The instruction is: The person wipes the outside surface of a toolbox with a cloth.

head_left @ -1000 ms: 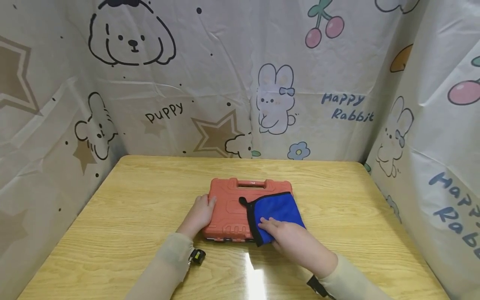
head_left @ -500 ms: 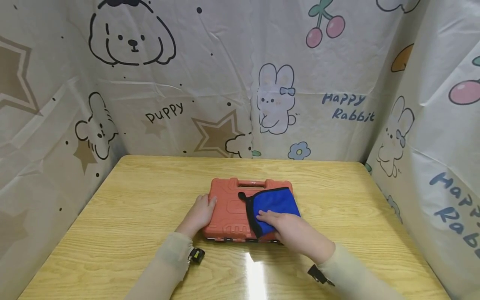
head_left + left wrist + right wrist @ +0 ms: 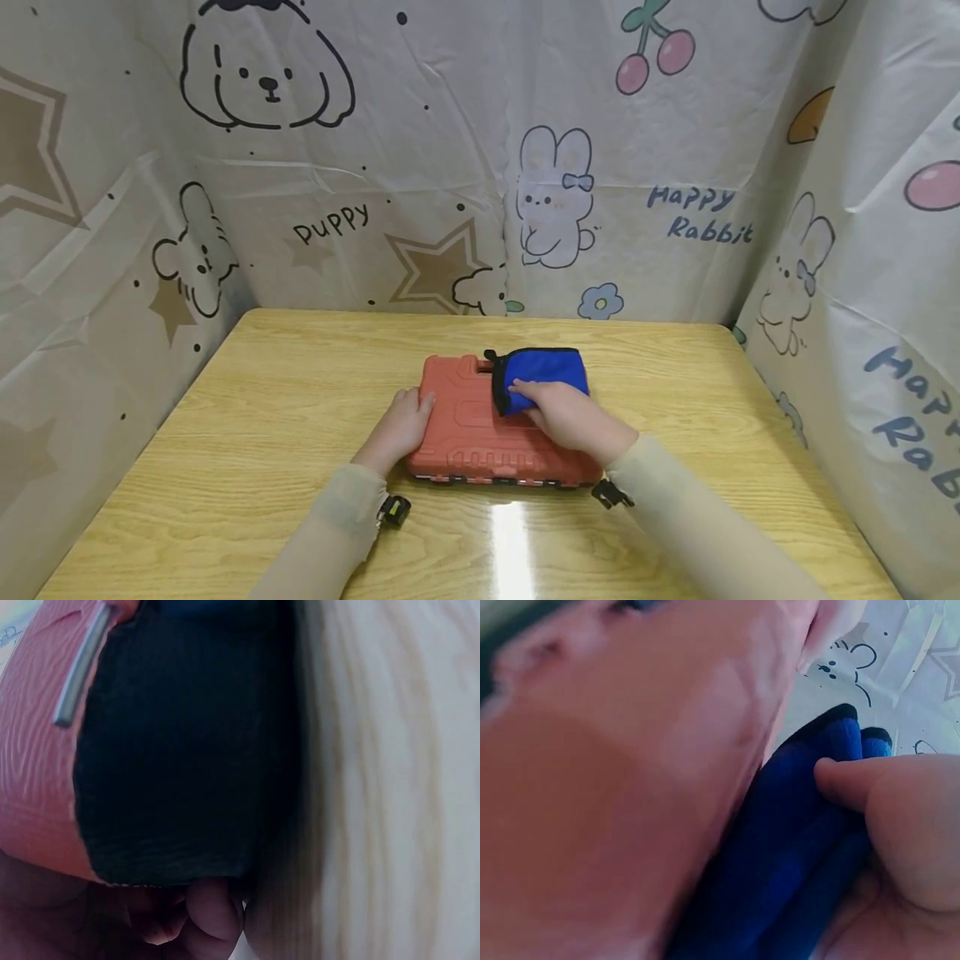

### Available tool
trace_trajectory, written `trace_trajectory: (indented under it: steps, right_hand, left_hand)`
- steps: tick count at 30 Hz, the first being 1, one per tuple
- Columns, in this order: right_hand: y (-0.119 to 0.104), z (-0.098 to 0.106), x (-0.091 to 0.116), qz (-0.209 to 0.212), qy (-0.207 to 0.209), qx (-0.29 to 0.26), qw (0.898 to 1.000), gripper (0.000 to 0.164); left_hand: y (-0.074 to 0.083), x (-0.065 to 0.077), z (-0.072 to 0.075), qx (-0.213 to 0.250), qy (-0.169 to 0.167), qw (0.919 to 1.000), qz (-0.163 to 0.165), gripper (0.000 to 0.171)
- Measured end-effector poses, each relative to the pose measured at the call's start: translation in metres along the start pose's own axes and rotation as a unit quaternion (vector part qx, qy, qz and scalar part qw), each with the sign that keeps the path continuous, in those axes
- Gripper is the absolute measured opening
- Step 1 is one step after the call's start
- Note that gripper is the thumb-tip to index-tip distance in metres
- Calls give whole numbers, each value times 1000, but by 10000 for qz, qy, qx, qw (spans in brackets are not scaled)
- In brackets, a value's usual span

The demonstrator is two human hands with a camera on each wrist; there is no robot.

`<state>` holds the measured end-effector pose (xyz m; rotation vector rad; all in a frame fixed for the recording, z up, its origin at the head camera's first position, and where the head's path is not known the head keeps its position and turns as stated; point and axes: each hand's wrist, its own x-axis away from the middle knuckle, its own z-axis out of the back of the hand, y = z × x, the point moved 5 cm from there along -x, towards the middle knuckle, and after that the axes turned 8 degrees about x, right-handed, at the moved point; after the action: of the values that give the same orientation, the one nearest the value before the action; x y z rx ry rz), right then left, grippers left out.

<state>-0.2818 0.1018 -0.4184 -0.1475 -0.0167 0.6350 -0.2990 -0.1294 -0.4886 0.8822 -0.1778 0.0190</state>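
A red plastic carrying case [image 3: 465, 429] lies flat on the table, its handle on the far side and dark latches or hinges along its near edge. My left hand [image 3: 397, 427] grips its left side; the left wrist view shows curled fingers [image 3: 214, 911] against the black lower half [image 3: 172, 765]. Over the far right part of the lid, my right hand [image 3: 573, 417] holds a folded blue cloth [image 3: 543, 367] with black trim and a small black loop. In the right wrist view, the thumb [image 3: 847, 784] presses on the bunched cloth; the other fingers are mostly hidden.
The wooden table [image 3: 300, 367] extends around the case on all sides. Patterned curtains [image 3: 420, 167] hang behind it and at left and right. Small black devices [image 3: 395, 510] are strapped at both wrists.
My right hand has slid the blue cloth away from me across the lid, from the near right part up to the handle side. My left hand has stayed on the case's left side.
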Motion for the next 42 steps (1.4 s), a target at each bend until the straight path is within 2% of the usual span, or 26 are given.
trace_trajectory:
  steps: [9,17,22,37,42]
  right_hand:
    - [4,0,-24,-292,-116,93,9995,42]
    - [-2,-3,-26,-341,-288,257,9987,44]
    - [-11,-5,-14,-305,-427,234,9984,46]
    - [-55,-12,35,449,-360,412,9975,49]
    - [-62,-12,47,561,-222,438,9972,47]
  left_hand:
    - [0,0,-2,37,31,10000,-44,56]
    - [-2,0,-1,29,96,9999,-43,55]
    - [0,-1,-1,-28,120,9999,-78,54]
    - [1,0,0,-180,194,9995,-149,55]
    - [1,-1,-1,-173,152,9997,-117,57]
